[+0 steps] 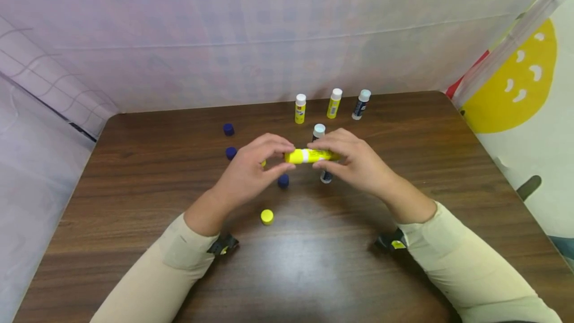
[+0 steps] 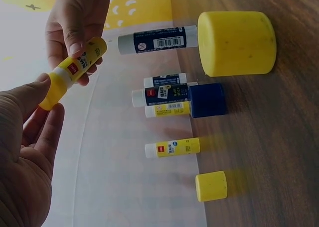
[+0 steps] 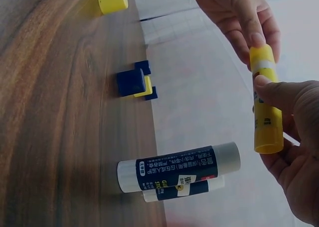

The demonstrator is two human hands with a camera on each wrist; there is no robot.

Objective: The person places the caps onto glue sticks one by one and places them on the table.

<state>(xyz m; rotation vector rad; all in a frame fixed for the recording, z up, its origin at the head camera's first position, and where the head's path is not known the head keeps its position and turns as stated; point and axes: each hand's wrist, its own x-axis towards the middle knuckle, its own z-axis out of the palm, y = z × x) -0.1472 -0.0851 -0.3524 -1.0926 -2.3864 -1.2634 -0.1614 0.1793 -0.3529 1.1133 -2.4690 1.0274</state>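
Both hands hold a yellow glue stick sideways above the middle of the table. My left hand pinches its yellow cap between thumb and fingers. Around the labelled body curl the thumb and fingers of my right hand. A white band shows between cap and body. Behind and below the right hand stand dark blue glue sticks, partly hidden in the head view. A blue cap lies on the table just below the left fingertips, and a yellow cap sits nearer the front.
Along the table's back edge stand two yellow glue sticks and a dark blue one, upright with white tops. Two more blue caps lie at the left. Another yellow cap is mostly covered by the left hand. A pale curtain hangs behind the table.
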